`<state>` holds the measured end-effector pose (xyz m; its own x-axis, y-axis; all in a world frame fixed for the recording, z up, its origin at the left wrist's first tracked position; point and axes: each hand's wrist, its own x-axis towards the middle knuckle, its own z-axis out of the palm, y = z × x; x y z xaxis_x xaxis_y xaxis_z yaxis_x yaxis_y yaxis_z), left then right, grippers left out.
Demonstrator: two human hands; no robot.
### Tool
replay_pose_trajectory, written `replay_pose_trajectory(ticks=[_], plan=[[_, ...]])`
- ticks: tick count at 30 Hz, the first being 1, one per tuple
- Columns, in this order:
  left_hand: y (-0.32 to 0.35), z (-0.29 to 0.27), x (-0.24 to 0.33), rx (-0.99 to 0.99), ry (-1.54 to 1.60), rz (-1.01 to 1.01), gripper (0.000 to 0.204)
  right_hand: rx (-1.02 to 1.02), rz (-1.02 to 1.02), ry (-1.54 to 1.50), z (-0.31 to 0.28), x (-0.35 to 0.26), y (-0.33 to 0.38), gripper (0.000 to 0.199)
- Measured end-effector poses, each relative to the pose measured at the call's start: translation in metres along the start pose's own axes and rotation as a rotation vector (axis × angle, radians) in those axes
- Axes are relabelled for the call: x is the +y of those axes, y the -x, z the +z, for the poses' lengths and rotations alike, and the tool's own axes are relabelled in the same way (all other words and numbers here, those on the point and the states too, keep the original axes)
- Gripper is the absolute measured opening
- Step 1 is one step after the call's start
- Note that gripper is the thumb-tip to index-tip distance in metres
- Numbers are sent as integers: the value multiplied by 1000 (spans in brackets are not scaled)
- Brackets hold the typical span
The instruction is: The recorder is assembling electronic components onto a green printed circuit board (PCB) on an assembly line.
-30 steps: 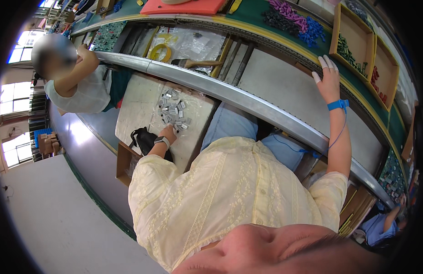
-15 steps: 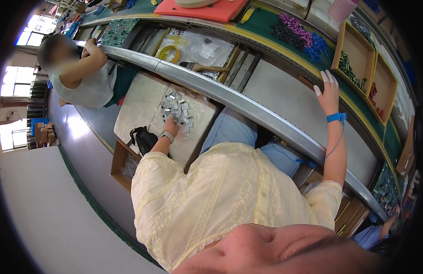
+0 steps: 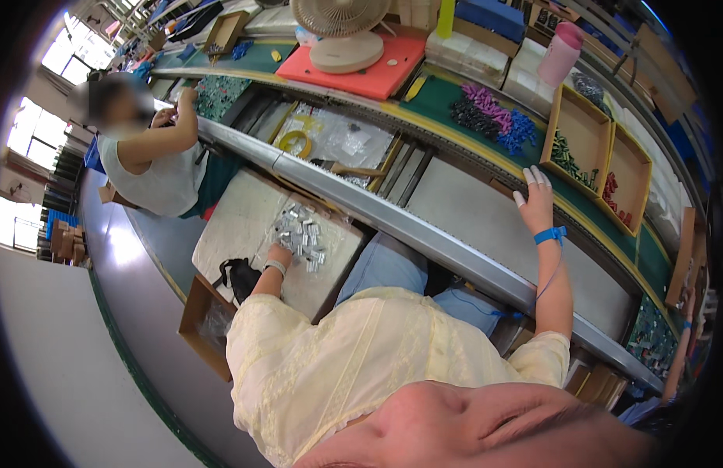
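My left hand reaches down to a pile of small silvery metal pieces on a pale block-like surface at my left. Its fingertips run in among the pieces, so whether they pinch one is hidden. A light band sits on that wrist. Over on the right, my right hand lies by the yellow edge of the green strip, fingers stretched and apart, with white covers on the fingertips. A blue wrist strap with a thin cord circles that wrist. Nothing shows in this hand.
Beyond my right hand stand boxes of green parts and red parts. Purple, black and blue pieces lie farther left. A metal rail crosses before me. A black bag is near my left arm; a co-worker sits far left.
The whole view has tilted, bringing the fan and pink bottle more fully into sight. My left hand stays at the metal pieces, and my right hand keeps its place by the strip.
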<state>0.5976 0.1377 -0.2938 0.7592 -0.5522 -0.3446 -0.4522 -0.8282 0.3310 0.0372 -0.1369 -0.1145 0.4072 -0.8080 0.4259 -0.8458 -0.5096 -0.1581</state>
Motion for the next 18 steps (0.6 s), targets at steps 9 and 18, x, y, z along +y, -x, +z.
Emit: replay_pose_trajectory(ticks=[9,18], plan=[[79,-131,222,496,487,1023,44,-6,57,9,-6,2,-2,53],[149,-63,426,286,406,1644,54,63,43,-3,1,3,4,50]])
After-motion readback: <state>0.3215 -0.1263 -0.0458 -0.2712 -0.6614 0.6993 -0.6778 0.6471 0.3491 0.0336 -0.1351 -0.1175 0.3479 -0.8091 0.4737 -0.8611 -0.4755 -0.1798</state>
